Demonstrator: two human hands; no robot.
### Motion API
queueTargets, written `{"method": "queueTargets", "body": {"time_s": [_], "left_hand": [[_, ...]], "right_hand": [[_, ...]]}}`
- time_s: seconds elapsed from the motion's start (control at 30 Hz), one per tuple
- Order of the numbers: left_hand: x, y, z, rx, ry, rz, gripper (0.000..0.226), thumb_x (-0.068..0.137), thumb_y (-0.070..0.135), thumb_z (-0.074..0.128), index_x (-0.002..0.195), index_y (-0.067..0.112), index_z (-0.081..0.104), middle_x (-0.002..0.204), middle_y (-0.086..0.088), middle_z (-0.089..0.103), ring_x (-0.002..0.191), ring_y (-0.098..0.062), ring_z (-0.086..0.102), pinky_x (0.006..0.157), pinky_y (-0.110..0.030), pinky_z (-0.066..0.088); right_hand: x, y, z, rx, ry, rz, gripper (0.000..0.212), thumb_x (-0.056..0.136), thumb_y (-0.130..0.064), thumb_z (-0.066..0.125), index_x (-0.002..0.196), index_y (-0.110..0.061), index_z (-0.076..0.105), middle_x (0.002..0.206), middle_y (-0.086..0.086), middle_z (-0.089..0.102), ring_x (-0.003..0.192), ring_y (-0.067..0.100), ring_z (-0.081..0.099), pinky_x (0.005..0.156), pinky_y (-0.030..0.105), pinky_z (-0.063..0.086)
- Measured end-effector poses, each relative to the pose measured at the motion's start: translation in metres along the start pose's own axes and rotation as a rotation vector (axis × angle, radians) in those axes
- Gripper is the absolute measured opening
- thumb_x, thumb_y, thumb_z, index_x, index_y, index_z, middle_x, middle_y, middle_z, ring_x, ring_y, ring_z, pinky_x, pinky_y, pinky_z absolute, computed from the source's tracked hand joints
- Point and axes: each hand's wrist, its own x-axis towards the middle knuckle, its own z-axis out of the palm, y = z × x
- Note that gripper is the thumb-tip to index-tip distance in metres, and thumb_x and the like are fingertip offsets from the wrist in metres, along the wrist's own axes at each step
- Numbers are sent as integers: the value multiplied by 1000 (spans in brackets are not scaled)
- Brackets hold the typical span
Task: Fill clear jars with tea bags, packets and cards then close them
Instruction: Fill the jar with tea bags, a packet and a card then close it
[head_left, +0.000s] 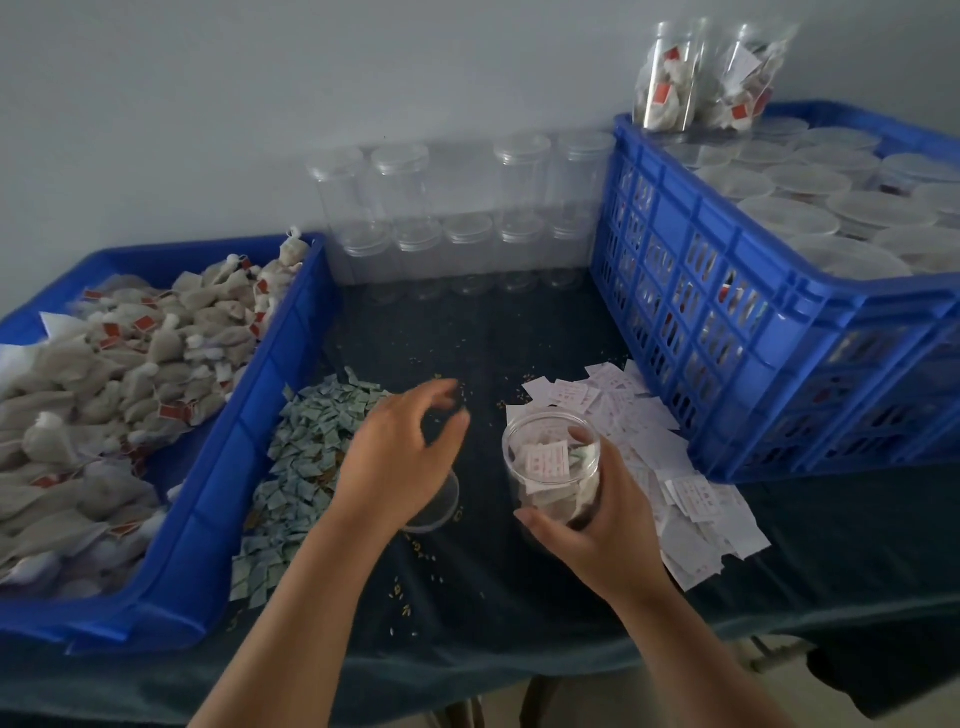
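My right hand (597, 525) grips an open clear jar (550, 457) near the middle of the table; inside it lie tea bags, a white card with red print and a greenish packet. My left hand (405, 452) hovers to the left of the jar, fingers loosely curled and blurred, holding nothing that I can see. Beneath that hand lies a clear lid (441, 506) on the dark cloth. A pile of green packets (306, 467) spreads left of the hand, and white cards (660, 457) lie in a heap right of the jar.
A blue bin (234, 467) of tea bags (119, 384) fills the left side. Empty lidded jars (457, 218) are stacked along the back wall. A blue crate (727, 332) of closed jars stands at the right, with two filled jars (701, 78) on top.
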Motion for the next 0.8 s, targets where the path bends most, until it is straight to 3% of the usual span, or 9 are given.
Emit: {"method": "queueTargets", "body": {"time_s": [0.1,0.2,0.37,0.43,0.53,0.6,0.7,0.77,0.8], "left_hand": [[-8,-30,7,381,-248,-133,102,88,68,73,168,28,22,146,1,61,133,-25,55,106,-42,48],[-15,-46,17,343,-275,-121,113,82,64,82,169,34,17,151,2,59,134,-24,57,105,-43,48],[-19,-46,25,231,-209,-177,96,84,45,85,163,40,31,152,3,46,136,-23,55,104,-38,49],[-19,-44,28,203,-194,-191,88,85,45,83,160,41,37,150,4,46,131,-22,57,99,-35,49],[-18,-42,29,192,-161,-186,71,85,45,82,149,40,52,143,8,59,122,-15,63,95,-33,52],[-20,-41,29,136,-109,-233,62,84,47,84,141,40,60,127,14,69,112,-8,66,89,-30,55],[-20,-42,24,-128,14,-338,29,86,40,86,114,41,76,93,22,76,87,3,70,72,-21,54],[-18,-40,16,-375,51,-360,11,90,36,83,99,43,82,92,25,78,87,5,73,75,-21,56],[-16,-36,11,-492,44,-343,13,94,35,79,102,45,82,99,25,79,92,4,74,83,-25,59]], "right_hand": [[0,0,-1,1,-6,3,82,71,-75,84,139,-60,41,128,-38,61,118,-8,63,89,6,50],[0,-1,-1,-12,-12,-6,82,69,-68,85,138,-60,41,127,-37,61,117,-8,63,90,6,49],[-4,-9,1,-20,-37,-19,89,68,-66,85,143,-47,42,126,-36,61,119,-11,60,91,4,47],[-2,-17,4,-8,-65,-33,89,67,-67,86,142,-53,40,130,-38,60,120,-12,59,91,2,45],[4,-30,21,101,-96,2,81,67,-60,88,135,-61,44,129,-35,63,119,-9,62,89,3,47],[1,-33,34,236,-69,47,75,71,-50,88,136,-51,50,128,-31,65,119,-6,64,91,5,48],[-6,-29,43,325,-32,95,72,75,-45,88,138,-36,55,126,-24,68,117,-1,67,91,7,51],[-7,-26,43,322,-50,104,76,76,-47,89,141,-33,53,128,-24,67,120,0,66,93,8,51],[-7,-25,43,327,-70,115,77,77,-48,90,142,-34,52,128,-22,68,120,2,67,93,10,51]]}}
